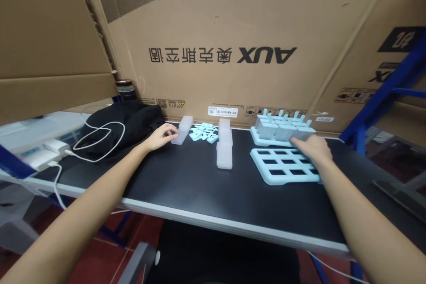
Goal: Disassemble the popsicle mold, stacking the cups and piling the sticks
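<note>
Clock is read from the middle of the black tabletop (199, 191), far edge at 12. White adapter (56, 147) at 9 o'clock, white cable (96, 160) looping over a bunched black cloth (133, 117) at 10. Dark jar (125, 91) behind the cloth. My left hand (160, 137), also at 10, lies palm down, fingers curled, fingertips at the side of the left translucent moulds (180, 135), 11 o'clock; can't tell if I'm gripping or only touching. Loose heap of pale blue sticks (203, 132) at 12, just right of those moulds. More translucent moulds (224, 155) at 1, lined up end to end toward me. Behind everything, brown carton (199, 22), AUX print upside down. At 2 o'clock, a pale blue base tray (266, 143) carries upright moulds (267, 130) with blue sticks poking out the top. Holed blue tray (289, 180) lies flat at 3, just nearer me. My right hand (314, 147), between 2 and 3, is over the right side of both trays, thumb pointing left near the upright moulds; fingers hidden, can't tell if it's closed on anything. Hands well apart.
</note>
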### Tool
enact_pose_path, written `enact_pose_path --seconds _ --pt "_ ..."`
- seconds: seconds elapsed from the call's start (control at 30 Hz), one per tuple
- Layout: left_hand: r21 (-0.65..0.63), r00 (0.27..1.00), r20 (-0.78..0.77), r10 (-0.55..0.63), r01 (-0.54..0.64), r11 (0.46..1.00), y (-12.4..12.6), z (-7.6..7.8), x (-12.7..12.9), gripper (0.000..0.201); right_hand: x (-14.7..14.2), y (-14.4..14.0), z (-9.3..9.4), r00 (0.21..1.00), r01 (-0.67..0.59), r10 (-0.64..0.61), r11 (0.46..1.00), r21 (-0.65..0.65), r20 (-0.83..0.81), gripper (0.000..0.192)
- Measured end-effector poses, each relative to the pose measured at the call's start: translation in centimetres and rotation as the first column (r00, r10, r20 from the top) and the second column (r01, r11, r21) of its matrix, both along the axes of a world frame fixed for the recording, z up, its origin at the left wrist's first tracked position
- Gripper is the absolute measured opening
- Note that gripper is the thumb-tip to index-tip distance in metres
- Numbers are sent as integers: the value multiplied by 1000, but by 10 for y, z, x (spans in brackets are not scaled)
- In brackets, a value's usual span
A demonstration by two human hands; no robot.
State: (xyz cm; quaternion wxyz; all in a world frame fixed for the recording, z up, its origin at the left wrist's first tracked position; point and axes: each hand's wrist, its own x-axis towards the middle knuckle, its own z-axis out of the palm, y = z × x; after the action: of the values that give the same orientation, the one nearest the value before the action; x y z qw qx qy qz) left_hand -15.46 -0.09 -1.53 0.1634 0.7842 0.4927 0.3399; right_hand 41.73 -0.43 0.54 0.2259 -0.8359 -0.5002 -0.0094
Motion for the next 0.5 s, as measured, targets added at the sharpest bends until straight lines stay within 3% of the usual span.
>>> enact_pose_path --seconds 0.1,0.33,0.43,0.5 --pt "-7 1000 -12 5 -5 1000 -1 1 1 41 -12 -8 7 999 50 -51 996 -75 -2 82" --pt "16 1000 -15 3 -3 1000 -1 -1 -1 38 -20 -10 9 994 106 -106 994 -34 4 79" --pt "107 999 -11 32 -30 994 -7 16 7 33 -21 -9 8 993 115 -115 993 -26 9 78" --pt "231 998 21 59 -62 971 -24 37 31 30 -21 -10 8 993 119 -119 992 -29 9 78"
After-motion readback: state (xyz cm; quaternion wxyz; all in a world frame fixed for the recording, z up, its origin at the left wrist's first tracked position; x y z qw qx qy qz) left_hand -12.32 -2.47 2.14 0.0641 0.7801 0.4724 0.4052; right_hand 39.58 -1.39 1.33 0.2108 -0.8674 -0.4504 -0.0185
